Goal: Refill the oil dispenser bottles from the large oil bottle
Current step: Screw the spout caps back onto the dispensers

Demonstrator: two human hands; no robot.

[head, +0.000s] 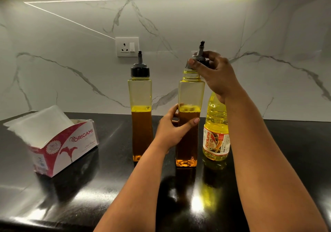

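Observation:
Two tall square dispenser bottles stand on the black counter, each about half full of amber oil. The left dispenser bottle (pixel 140 106) keeps its black cap and grey spout on. My left hand (pixel 172 129) grips the middle of the right dispenser bottle (pixel 190 92). My right hand (pixel 215 74) holds that bottle's grey spout cap (pixel 199 56) just above the open neck. The large oil bottle (pixel 215 133), clear with yellow oil and a red-white label, stands right behind my right wrist, its top hidden.
An open pink and white tissue box (pixel 66 142) with white tissues sits at the left on the glossy black counter (pixel 89 196). A white wall socket (pixel 127 47) is set in the marble backsplash behind the bottles.

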